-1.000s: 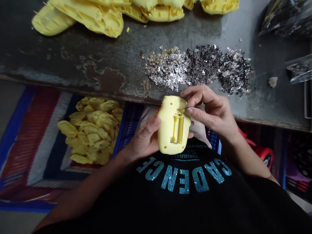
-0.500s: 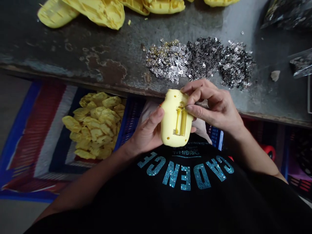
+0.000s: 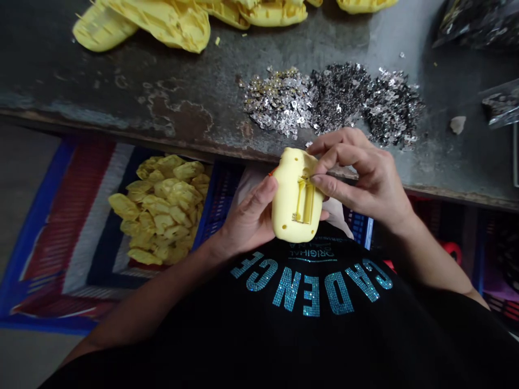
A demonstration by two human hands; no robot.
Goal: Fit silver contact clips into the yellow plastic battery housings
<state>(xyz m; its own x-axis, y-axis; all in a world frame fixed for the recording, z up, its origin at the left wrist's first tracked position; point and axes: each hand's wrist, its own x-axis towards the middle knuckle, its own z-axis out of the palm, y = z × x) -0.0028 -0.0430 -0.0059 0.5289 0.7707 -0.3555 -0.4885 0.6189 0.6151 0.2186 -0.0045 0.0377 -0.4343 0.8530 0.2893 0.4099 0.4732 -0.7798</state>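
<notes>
A yellow plastic toy housing (image 3: 288,202) is tilted upright before my chest, its open battery compartment facing me. My left hand (image 3: 256,212) grips it from the left, thumb on the near edge and fingers behind. My right hand (image 3: 357,175) pinches at the compartment's upper end, thumb and index finger pressed together; whatever lies between them is too small to make out. Just beyond, small metal contact pieces lie in three piles on the bench: a silver pile (image 3: 279,102), a dark pile (image 3: 340,97) and a mixed pile (image 3: 393,108).
Larger yellow shells (image 3: 174,24) lie along the back of the worn metal bench (image 3: 121,102). Below left, a blue-rimmed crate (image 3: 36,216) holds many yellow parts (image 3: 166,205). Clear bags of metal bits (image 3: 503,105) rest at the right, near a pale lump (image 3: 458,125).
Both hands and the yellow housing have shifted slightly to the right in view. My right fingers stay pinched at the compartment's upper end.
</notes>
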